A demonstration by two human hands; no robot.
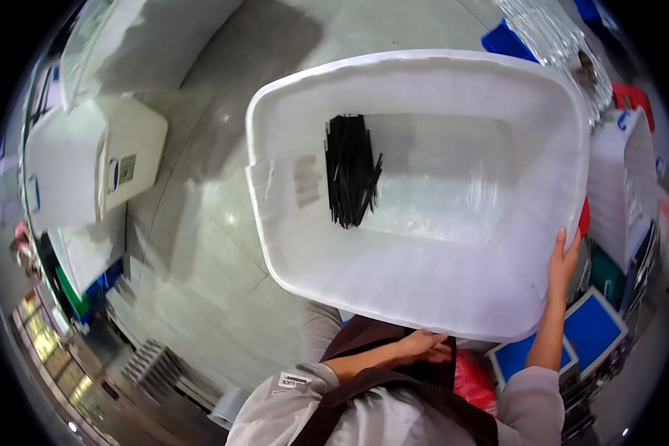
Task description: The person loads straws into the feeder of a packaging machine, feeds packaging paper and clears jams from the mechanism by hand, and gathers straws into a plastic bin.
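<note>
A large white plastic tub (pixel 438 282) fills the middle of the view, its open side facing me. Inside it, toward the left end, lies a bundle of thin black strips (pixel 348 171), several of them splayed out on the right. My left hand (pixel 424 346) is closed at the tub's near rim, in front of my dark apron, with its fingertips partly hidden. At the right end, my right hand (pixel 563 264) grips the side of the tub, fingers pointing up along the outer wall.
Other white bins (pixel 70 160) stand on the left. Silvery wrapped material (pixel 550 37) is at the upper right, above another white bin (pixel 609 178). Blue panels (pixel 591 331) and a red bag (pixel 474 379) are close on my right. Grey tiled floor (pixel 201 245) shows left of the tub.
</note>
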